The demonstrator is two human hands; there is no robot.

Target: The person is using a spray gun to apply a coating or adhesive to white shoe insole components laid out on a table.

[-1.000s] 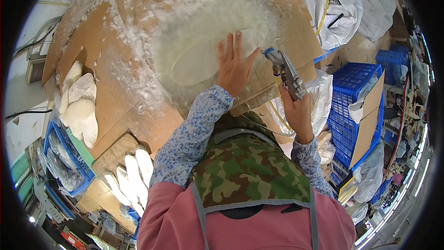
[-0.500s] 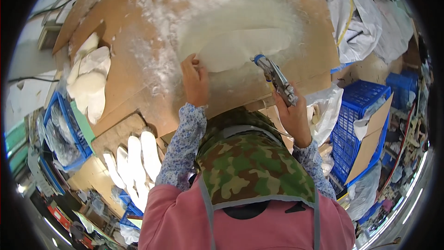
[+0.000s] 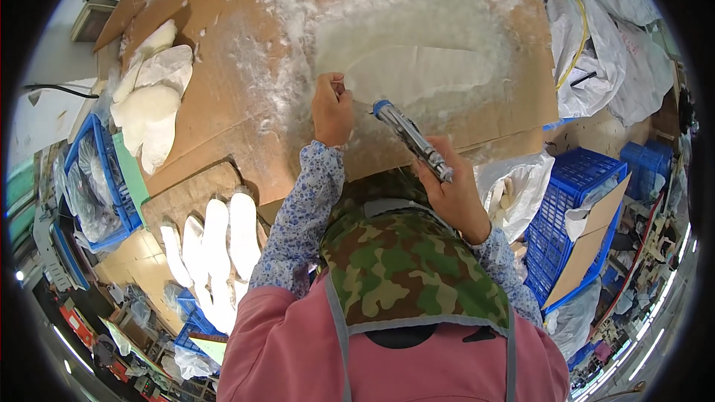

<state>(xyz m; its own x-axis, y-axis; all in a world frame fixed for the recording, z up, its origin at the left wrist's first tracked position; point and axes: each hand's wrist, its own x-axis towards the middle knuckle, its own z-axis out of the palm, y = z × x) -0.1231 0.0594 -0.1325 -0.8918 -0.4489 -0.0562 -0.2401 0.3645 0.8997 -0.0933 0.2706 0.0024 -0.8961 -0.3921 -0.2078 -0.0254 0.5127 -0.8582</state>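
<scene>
A flat white sheet shaped like an insole (image 3: pixel 417 73) lies on the overspray-coated cardboard in front of me. At its left end my left hand (image 3: pixel 333 108) is closed, thumb and fingers pinched on its edge. My right hand (image 3: pixel 456 190) grips a silver spray gun (image 3: pixel 410 138) with a blue ring at its nozzle. The nozzle points up and left, close to the sheet's lower left edge and apart from it. The trigger is hidden by the gun and fingers.
Brown cardboard (image 3: pixel 223 104) with white fluff covers the table. White shaped pieces (image 3: pixel 153 104) lie in a pile at left. More white foot-shaped pieces (image 3: pixel 216 238) stand nearer me. Blue crates (image 3: pixel 562 216) and white sacks (image 3: pixel 596 59) are on the right; a blue basket (image 3: pixel 104 186) holds plastic bags.
The spray gun and my right hand have moved left, toward the sheet's left end. My left fingers have closed tighter at the edge. The whole view has shifted slightly.
</scene>
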